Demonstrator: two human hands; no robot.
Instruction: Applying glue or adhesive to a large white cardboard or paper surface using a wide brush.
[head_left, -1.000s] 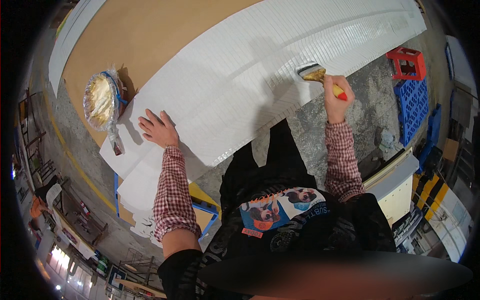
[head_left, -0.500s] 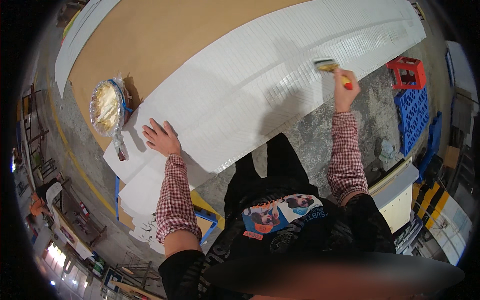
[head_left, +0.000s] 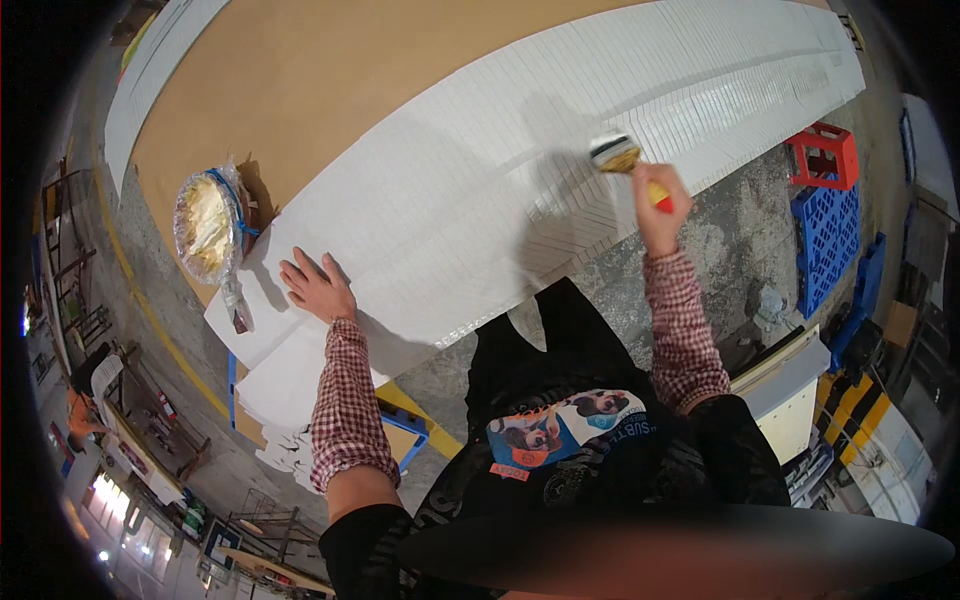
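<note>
My right hand point(head_left: 662, 205) grips the yellow-and-red handle of a wide paintbrush point(head_left: 617, 153). The bristles point left, over a long white slatted sheet point(head_left: 440, 200) with a curved edge; whether they touch it I cannot tell. Wet, glossy streaks show on the sheet's right part. My left hand point(head_left: 318, 286) lies flat on the sheet's left end, fingers spread. Just beyond it stands a plastic-lined tub point(head_left: 211, 226) of pale cream paste, with a blue tie round its rim.
Beneath the sheet lies a large brown board point(head_left: 300, 90). On the right are a red plastic stool point(head_left: 826, 157) and a blue plastic pallet point(head_left: 828, 240). Another white slatted piece point(head_left: 150, 85) is at the far left. A person in orange point(head_left: 82, 415) is at the lower left.
My right hand has moved the brush to the left and slightly nearer along the sheet. My left hand stays flat in about the same place.
</note>
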